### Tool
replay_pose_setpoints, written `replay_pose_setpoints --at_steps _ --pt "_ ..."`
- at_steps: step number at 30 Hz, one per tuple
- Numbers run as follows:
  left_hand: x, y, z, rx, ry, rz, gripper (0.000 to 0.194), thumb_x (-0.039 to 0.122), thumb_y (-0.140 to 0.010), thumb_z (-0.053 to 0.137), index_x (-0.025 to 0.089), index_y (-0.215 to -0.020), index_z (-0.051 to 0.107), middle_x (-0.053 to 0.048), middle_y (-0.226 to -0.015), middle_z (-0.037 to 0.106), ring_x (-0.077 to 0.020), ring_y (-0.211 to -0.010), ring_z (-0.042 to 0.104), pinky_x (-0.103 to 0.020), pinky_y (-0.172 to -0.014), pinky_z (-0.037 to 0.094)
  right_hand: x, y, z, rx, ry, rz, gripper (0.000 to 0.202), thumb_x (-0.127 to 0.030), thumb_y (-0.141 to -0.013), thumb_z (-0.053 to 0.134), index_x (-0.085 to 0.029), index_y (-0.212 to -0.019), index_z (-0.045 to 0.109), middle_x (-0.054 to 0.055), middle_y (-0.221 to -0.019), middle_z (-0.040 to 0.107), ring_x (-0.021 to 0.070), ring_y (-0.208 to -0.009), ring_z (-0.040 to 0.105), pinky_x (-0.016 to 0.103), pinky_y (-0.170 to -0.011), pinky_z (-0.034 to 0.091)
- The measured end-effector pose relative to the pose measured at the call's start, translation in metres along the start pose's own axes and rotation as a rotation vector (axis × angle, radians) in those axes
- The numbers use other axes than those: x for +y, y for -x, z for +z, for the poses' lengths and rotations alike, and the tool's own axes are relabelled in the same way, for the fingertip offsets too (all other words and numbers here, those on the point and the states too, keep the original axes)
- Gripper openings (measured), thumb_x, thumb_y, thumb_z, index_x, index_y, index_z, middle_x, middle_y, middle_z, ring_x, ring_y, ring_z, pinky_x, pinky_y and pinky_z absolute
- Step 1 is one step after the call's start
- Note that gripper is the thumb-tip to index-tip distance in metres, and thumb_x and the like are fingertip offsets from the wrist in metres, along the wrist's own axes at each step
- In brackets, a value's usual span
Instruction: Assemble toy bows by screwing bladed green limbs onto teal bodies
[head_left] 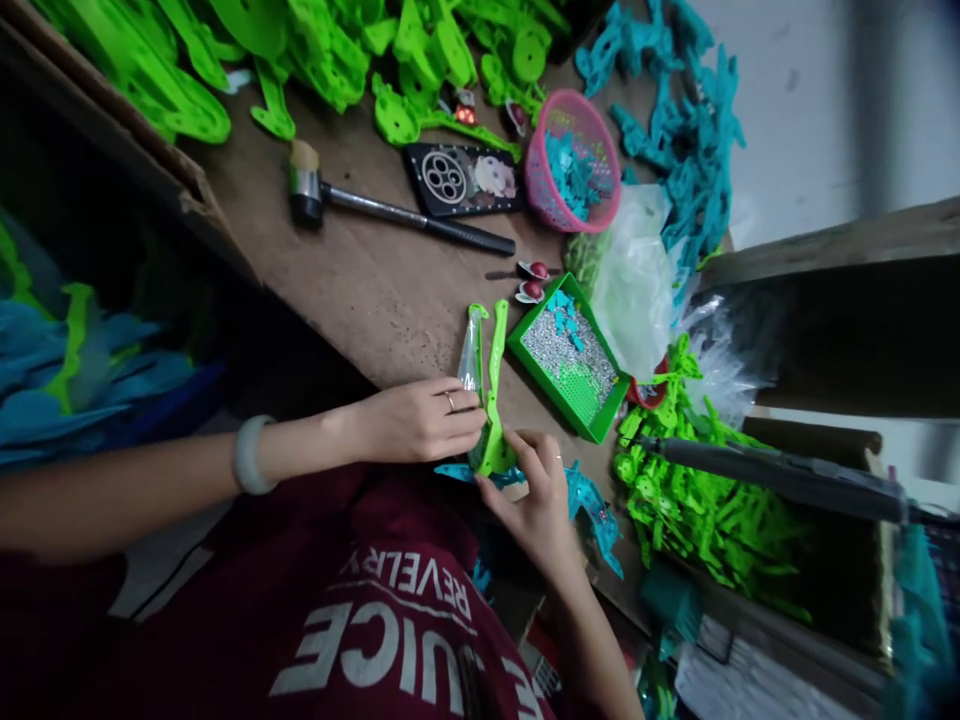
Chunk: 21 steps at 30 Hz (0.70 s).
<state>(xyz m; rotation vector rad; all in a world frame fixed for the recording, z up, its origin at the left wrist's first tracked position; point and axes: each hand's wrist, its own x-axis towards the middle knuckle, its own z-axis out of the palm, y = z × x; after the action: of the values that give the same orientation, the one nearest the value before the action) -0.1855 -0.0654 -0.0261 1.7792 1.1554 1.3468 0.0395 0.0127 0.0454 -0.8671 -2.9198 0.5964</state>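
Observation:
A slim bright-green plastic part [493, 380] with an arm-like shape stands out between my two hands over the brown work surface. My left hand [431, 420], with a ring on a finger and a pale bangle at the wrist, has its fingers closed at the part's side. A second green piece with a clear plastic blade-like strip [471, 350] lies alongside, running under those fingers. My right hand [536, 490] pinches the wide lower end of the green part between thumb and fingers. Translucent blue plastic pieces [596, 515] lie beneath and beside my right hand.
A green tray [517, 345] of small metal bits stands right of the parts. Beyond are a hammer [390, 208], a phone [450, 208], a pink basket [534, 180] and a plastic bag [637, 290]. Green parts [705, 490] pile at right; a dark grey bar [780, 475] crosses above them.

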Motion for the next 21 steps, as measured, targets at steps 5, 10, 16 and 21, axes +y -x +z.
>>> replay_pose_setpoints --at_steps 5,10,16,21 --pt "0.000 -0.004 -0.003 -0.019 0.143 -0.058 0.017 0.019 -0.090 0.059 0.029 -0.091 0.073 -0.004 -0.098 0.074 -0.0239 -0.105 0.068 -0.046 -0.106 0.051 0.001 -0.003 -0.002 -0.042 0.045 -0.007 0.056 -0.035 -0.089 0.070 -0.025 -0.140 0.051 0.011 -0.115 0.059 0.0277 -0.106 0.057 0.045 -0.088 0.054" --pt "-0.001 -0.005 -0.003 -0.091 0.122 -0.039 0.026 0.014 -0.092 0.055 0.030 -0.101 0.073 -0.004 -0.108 0.075 -0.0250 -0.115 0.067 -0.046 -0.111 0.049 0.003 -0.008 -0.001 -0.096 0.089 -0.029 0.056 -0.037 -0.090 0.068 -0.022 -0.141 0.051 0.013 -0.114 0.059 0.0291 -0.104 0.057 0.046 -0.083 0.056" --pt "0.013 0.007 0.014 -0.120 -0.045 0.031 0.050 0.017 -0.087 0.067 0.025 -0.136 0.060 -0.009 -0.145 0.059 -0.0291 -0.139 0.052 -0.047 -0.123 0.036 0.009 -0.009 -0.011 -0.155 0.025 -0.032 0.059 -0.038 -0.090 0.068 -0.025 -0.145 0.050 0.013 -0.117 0.060 0.0304 -0.106 0.057 0.050 -0.088 0.054" --pt "0.023 0.013 0.025 -0.051 -0.259 0.003 0.045 0.022 -0.091 0.068 0.020 -0.135 0.061 -0.012 -0.142 0.062 -0.0308 -0.137 0.053 -0.049 -0.120 0.039 -0.006 -0.017 -0.033 0.239 -0.487 0.202 0.037 -0.057 -0.096 0.048 -0.027 -0.089 0.068 0.002 -0.066 0.046 0.0203 -0.063 0.049 0.038 -0.059 0.047"
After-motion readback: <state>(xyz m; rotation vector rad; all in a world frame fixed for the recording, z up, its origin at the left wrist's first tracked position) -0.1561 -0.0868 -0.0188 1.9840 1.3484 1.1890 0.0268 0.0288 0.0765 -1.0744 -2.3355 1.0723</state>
